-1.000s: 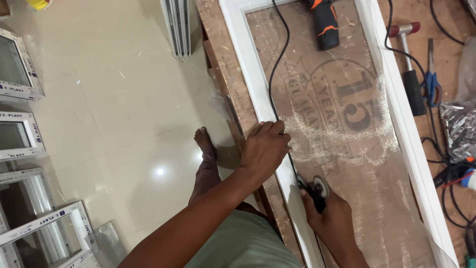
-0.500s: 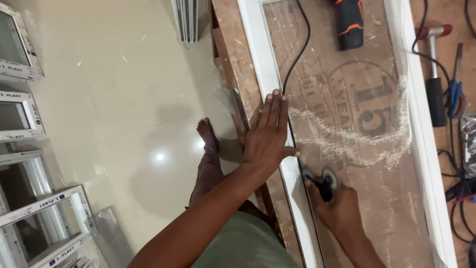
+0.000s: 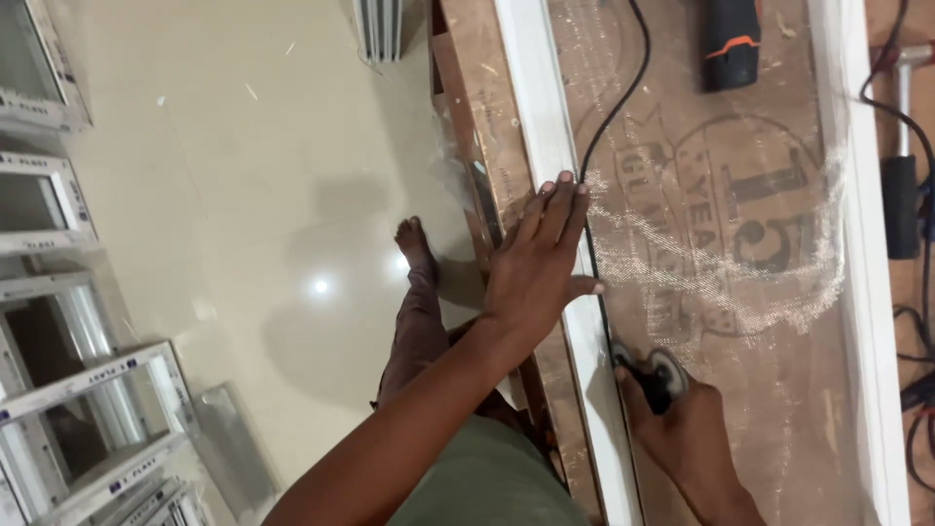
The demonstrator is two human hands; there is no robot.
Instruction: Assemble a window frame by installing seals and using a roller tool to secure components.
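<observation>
Left hand [image 3: 539, 263] is pressing flat, fingers spread, steadying the white frame rail [image 3: 545, 127] on the plywood bench, while right hand [image 3: 687, 433] is clenching a small corded power tool [image 3: 651, 370] just beside that rail.

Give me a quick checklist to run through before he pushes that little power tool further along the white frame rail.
1. Left hand flat on the white frame rail, steadying it: ok.
2. Right hand closed around the small power tool beside the rail: ok.
3. Black cord runs along the rail's inner edge, close by the left fingertips and in the path ahead: not ok.
4. Left fingers lie ahead of the tool on the rail: not ok.
5. Bare foot on the floor near the bench edge: not ok.
6. Tool's head touching the rail: cannot tell.
</observation>
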